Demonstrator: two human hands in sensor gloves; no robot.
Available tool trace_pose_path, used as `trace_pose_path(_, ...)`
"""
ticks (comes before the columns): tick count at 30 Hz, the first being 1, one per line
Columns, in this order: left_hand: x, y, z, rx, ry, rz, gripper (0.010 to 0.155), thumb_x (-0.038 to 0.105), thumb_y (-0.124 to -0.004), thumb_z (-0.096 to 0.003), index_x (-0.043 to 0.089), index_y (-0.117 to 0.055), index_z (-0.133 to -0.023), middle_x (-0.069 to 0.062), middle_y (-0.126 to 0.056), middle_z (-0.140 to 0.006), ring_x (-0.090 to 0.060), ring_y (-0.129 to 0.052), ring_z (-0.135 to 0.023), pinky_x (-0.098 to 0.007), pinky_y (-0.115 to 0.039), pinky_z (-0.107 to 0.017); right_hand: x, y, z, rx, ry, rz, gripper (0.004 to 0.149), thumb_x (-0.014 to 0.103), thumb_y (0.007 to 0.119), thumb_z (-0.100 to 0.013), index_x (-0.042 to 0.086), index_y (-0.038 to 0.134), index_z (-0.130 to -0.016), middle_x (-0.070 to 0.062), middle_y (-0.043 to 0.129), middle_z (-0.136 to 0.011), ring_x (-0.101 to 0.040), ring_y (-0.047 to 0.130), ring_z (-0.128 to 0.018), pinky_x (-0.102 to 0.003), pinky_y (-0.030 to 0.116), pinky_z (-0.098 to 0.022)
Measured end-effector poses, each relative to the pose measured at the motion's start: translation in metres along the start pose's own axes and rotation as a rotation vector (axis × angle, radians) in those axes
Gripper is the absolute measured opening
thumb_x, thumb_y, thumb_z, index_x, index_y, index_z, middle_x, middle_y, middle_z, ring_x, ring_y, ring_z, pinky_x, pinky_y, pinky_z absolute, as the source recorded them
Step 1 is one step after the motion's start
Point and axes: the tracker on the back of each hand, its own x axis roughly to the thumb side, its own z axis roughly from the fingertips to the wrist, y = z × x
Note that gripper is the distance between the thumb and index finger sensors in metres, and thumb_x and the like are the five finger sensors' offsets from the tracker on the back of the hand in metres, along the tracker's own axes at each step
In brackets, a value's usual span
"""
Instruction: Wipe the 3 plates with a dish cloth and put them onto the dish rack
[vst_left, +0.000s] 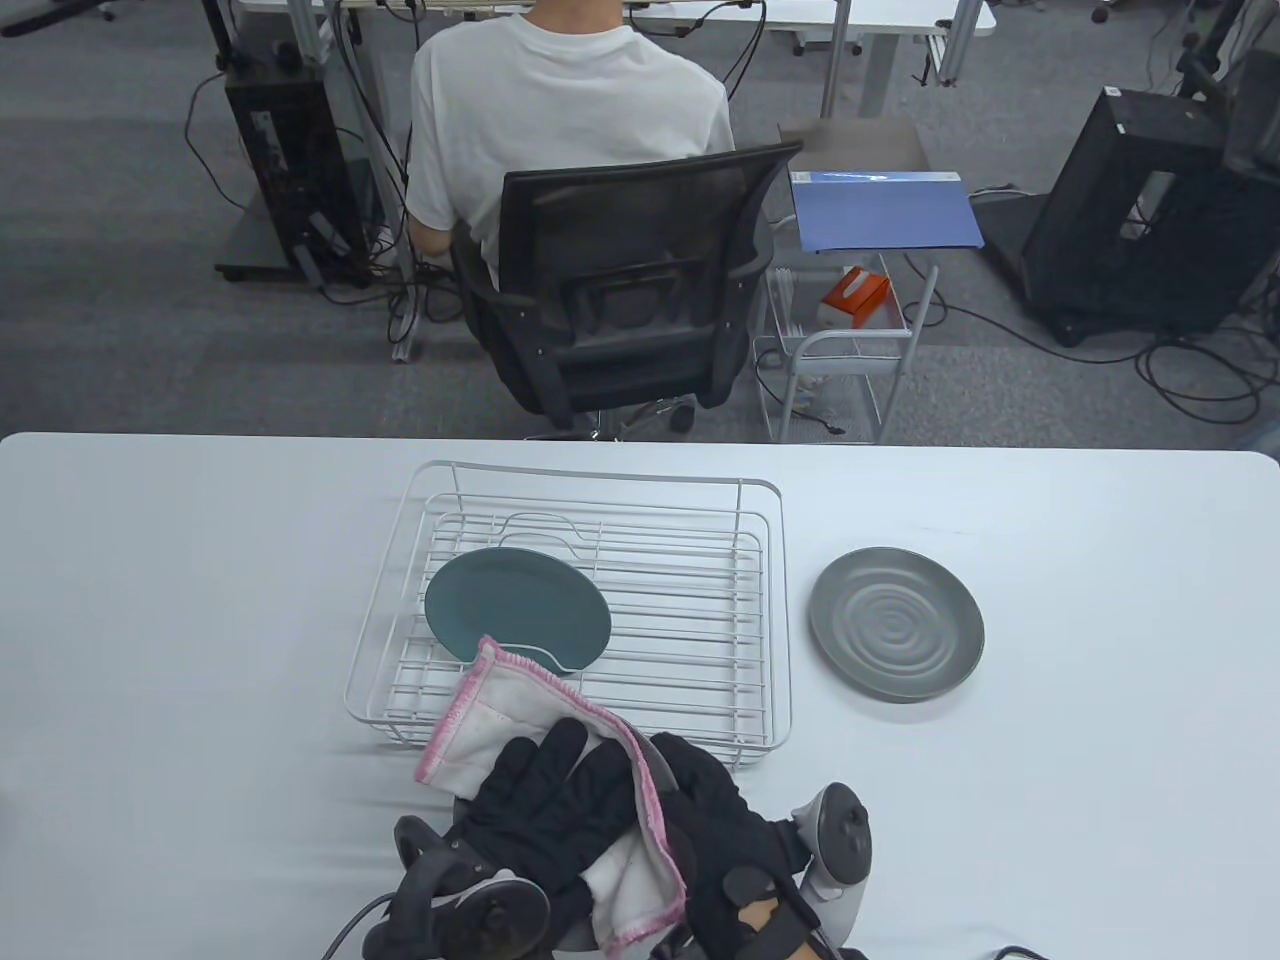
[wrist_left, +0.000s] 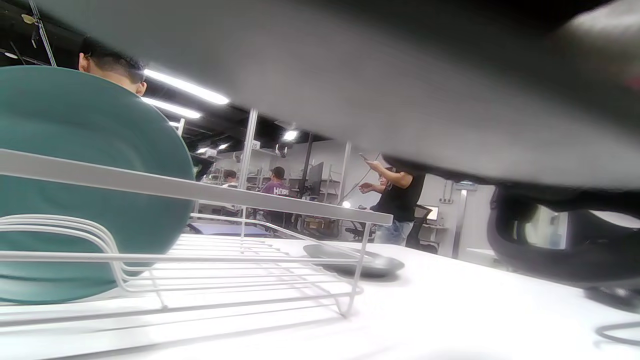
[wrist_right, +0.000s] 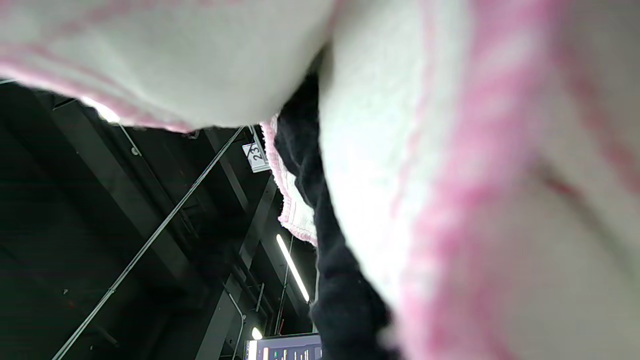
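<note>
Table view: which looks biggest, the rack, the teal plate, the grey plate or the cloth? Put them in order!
1. Rack, clearly the biggest.
2. Cloth, though the hands hide part of it and it is nearer the camera, so unsure.
3. Teal plate and grey plate look about alike; the teal one is tilted and partly covered.

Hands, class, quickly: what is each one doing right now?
Left hand: fingers lie fairly straight across the dish cloth; what lies underneath is hidden.
Right hand: against the cloth's other side; its fingers are covered, so cannot tell.
</note>
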Motion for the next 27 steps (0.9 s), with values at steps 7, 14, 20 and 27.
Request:
trace_pose_path(7,-0.005,0.004,0.001,0.008,0.02,-0.006,0.053,0.049,-0.071,-0.0542,0.041,-0.057,-0.105,0.009,-0.04,-0.119,-0.026,-0.027,-0.115,-0.05,-0.028,-0.077,0.013,-0.013,0.0,-0.07,-0.037,0.003,0.054,0.025,0.073,-0.047,0.002,0.056,-0.094,-0.032,0.067,-0.085,-0.052,0.084,-0.066,-0.065,0.077,-0.043)
trace_pose_path(14,-0.011,0.001,0.0,-0.057,0.074,0.013,0.054,0.048,-0.07,-0.0546,0.034,-0.059,-0.106,0.0,-0.046,-0.119,-0.031,-0.032,-0.114,-0.054,-0.031,-0.076,0.022,-0.027,0.003,-0.171,-0.082,-0.056,0.055,0.024,0.074,-0.048,0.003,0.054,-0.094,-0.033,0.063,-0.087,-0.054,0.08,-0.068,-0.065,0.076,-0.044)
trace_pose_path(20,-0.014,-0.007,0.0,-0.158,0.032,0.094,0.055,0.047,-0.07,-0.055,0.032,-0.06,-0.107,0.0,-0.045,-0.12,-0.031,-0.025,-0.114,-0.054,-0.029,-0.077,0.029,-0.038,0.006,-0.266,-0.148,-0.111,0.056,0.024,0.073,-0.048,0.003,0.051,-0.095,-0.032,0.058,-0.089,-0.055,0.074,-0.072,-0.067,0.072,-0.048)
trace_pose_path(27,0.001,-0.014,-0.002,-0.205,-0.043,0.119,0.056,0.048,-0.07,-0.0548,0.035,-0.056,-0.107,0.003,-0.044,-0.12,-0.033,-0.029,-0.115,-0.054,-0.03,-0.078,0.026,-0.035,0.006,-0.258,-0.177,-0.138,0.057,0.023,0.072,-0.048,0.005,0.048,-0.096,-0.03,0.052,-0.092,-0.053,0.067,-0.078,-0.066,0.064,-0.053)
